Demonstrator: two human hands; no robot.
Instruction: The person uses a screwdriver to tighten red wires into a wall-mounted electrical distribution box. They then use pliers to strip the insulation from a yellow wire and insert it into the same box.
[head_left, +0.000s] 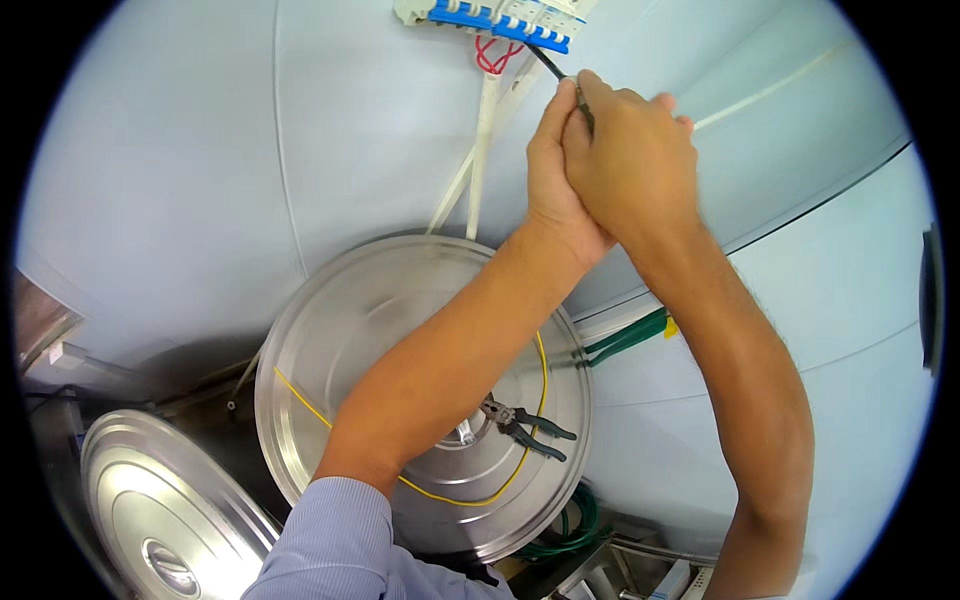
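A row of white circuit breakers with blue fronts (500,22) sits on the wall at the top. Below it, a screwdriver (547,62) slants up so that its dark shaft meets the breakers' lower edge. My right hand (640,150) is closed around its handle, mostly hiding it. Pressed against the right hand, my left hand (556,180) also grips the handle, its thumb along the near side; its other fingers are largely hidden. Red wires (492,56) loop out under the breakers, left of the screwdriver, from a white cable duct (482,150).
Beneath my forearms, a large round metal lid (330,300) bears dark-handled pliers (525,428) and a curved yellow wire (470,501). Another metal lid (150,500) leans at lower left. Green cable (630,338) hangs by the wall, and a green coil (570,535) lies below.
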